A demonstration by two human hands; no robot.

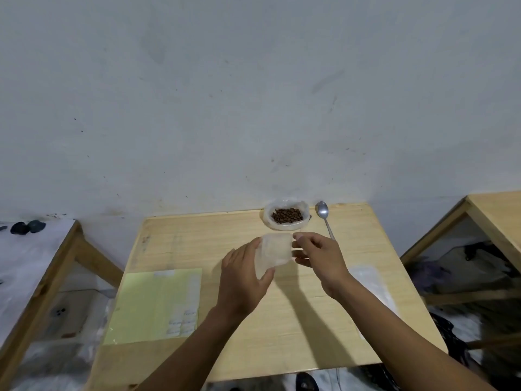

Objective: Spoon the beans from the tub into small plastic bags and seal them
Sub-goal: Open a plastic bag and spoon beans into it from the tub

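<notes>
A small clear plastic bag (pixel 275 253) is held up over the middle of the wooden table (pixel 282 320). My left hand (pixel 243 277) grips its left side and lower corner. My right hand (pixel 318 256) pinches its right edge with the fingertips. Beyond the bag, at the table's far edge, stands a white plastic tub (pixel 286 217) with brown beans (pixel 287 215) in it. A metal spoon (pixel 324 217) lies just right of the tub, bowl toward the wall. The bag looks empty.
A pale green sheet (pixel 153 304) with small bags on it lies on the table's left half. A pile of clear plastic bags (pixel 372 286) lies near the right edge. Other wooden tables stand to the left (pixel 39 277) and right (pixel 490 218). A grey wall rises behind.
</notes>
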